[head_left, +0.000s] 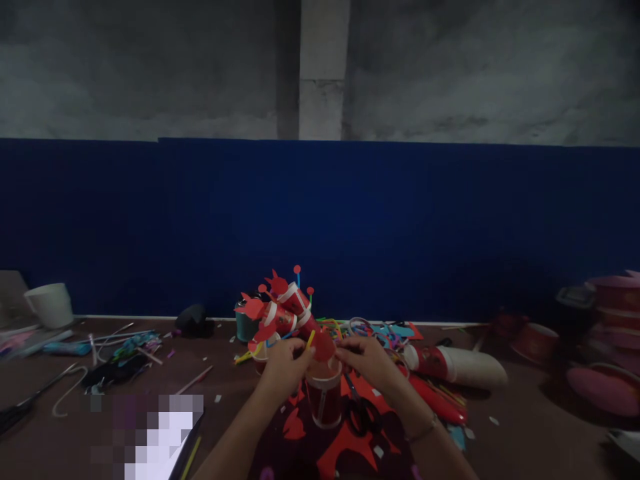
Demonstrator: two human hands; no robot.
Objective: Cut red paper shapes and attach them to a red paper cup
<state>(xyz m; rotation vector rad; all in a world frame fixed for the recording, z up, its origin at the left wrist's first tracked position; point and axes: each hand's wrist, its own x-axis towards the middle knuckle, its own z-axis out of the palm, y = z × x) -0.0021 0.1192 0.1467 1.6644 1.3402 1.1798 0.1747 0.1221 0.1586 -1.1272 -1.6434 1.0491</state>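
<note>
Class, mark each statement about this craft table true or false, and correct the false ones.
1. The left hand and right hand are at opposite sides of a red paper piece. True.
2. The cup below this paper lies on its side. False: the cup stands upright.
3. Scissors lie to the right of that cup. True.
4. The partition at the back is yellow. False: the partition is blue.
5. A white mug stands at the far left. True.

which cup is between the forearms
The upright red cup, just below the red disc; the clustered cups are behind it, and the sideways stack lies to its right.
</note>
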